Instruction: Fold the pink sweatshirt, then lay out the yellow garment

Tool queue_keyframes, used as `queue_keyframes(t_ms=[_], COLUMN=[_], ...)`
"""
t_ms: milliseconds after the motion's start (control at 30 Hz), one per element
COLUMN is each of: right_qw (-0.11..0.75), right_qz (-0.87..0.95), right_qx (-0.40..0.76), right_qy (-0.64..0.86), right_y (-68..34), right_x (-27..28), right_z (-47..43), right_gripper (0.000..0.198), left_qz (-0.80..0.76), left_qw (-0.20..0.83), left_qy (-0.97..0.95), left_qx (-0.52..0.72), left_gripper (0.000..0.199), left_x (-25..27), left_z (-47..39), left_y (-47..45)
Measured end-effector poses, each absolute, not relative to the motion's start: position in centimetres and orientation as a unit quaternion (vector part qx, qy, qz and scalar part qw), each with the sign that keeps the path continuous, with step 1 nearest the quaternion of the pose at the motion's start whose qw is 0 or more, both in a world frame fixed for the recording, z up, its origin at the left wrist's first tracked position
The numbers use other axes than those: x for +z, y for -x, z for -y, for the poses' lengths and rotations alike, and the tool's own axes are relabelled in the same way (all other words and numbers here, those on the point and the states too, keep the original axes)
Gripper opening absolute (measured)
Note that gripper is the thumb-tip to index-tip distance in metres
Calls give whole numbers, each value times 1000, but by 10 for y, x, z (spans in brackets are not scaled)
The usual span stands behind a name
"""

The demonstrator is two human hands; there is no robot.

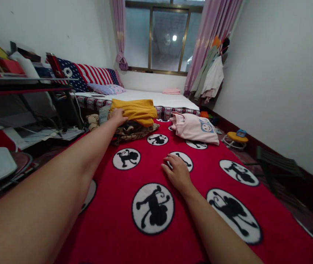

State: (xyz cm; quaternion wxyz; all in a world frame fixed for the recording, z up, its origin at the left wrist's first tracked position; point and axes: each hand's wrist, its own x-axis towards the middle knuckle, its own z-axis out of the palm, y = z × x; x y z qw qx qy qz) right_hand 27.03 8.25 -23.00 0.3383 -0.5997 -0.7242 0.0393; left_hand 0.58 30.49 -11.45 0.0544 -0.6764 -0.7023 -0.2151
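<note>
My left hand (117,116) reaches far forward to a pile of clothes, its fingers closed on the near left edge of a folded yellow garment (137,109). Under the yellow garment lie a brown patterned cloth (134,132) and some dark fabric. A grey-blue cloth (104,114) shows at the pile's left. My right hand (178,171) rests palm down on a red blanket (112,205) with black monkey prints in white circles; its fingers are apart and hold nothing. Beyond it, to the right, lies a folded pale pink shirt (193,126) with a blue smiley print.
Behind the blanket is a bed (145,96) with a flag-patterned cushion and a pillow (107,88). A cluttered desk (26,82) stands at left. Along the right wall are a yellow stool (237,138), a dark folding stool (277,165) and hanging clothes (213,77).
</note>
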Motion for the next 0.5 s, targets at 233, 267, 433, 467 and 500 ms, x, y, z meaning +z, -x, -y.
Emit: queue_keyframes(t_ms=[233, 267, 433, 467, 500], right_qw=[411, 444, 656, 677, 686], right_qz=[688, 665, 451, 424, 414], right_qx=[101, 125, 262, 281, 296], right_qy=[589, 588, 545, 532, 519], right_y=[-274, -275, -285, -288, -290], right_x=[-227, -227, -226, -225, -225], right_z=[-87, -88, -92, -92, -91], right_gripper=[18, 21, 50, 52, 52], left_qz=[654, 627, 424, 377, 333], left_qw=[47, 51, -9, -40, -71], left_qy=[686, 692, 810, 852, 890], left_qx=[-316, -355, -405, -361, -302], left_gripper=[26, 24, 18, 15, 12], left_x=[-88, -82, -95, -108, -122], left_z=[-285, -271, -138, -103, -68], left_y=[-16, -22, -52, -55, -56])
